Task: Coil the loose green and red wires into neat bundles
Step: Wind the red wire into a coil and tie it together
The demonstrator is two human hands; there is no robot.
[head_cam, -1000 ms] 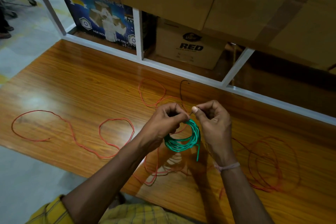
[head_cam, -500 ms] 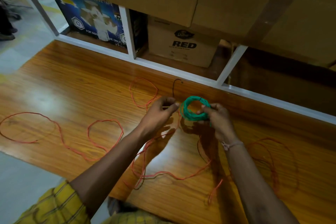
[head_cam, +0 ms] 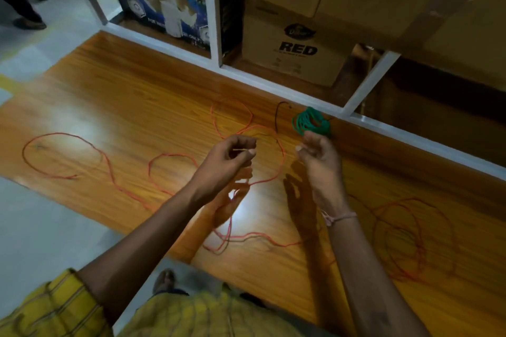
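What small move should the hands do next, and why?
Probably pinch the nearest red wire loop and begin coiling it. The green coil already lies bundled at the table's back edge, while the left hand and right hand hover above loose red wire.

The green coil now lies on the tabletop by the rail, released from the right hand; both hands hover apart.

Green coil on table; hands above red wire.
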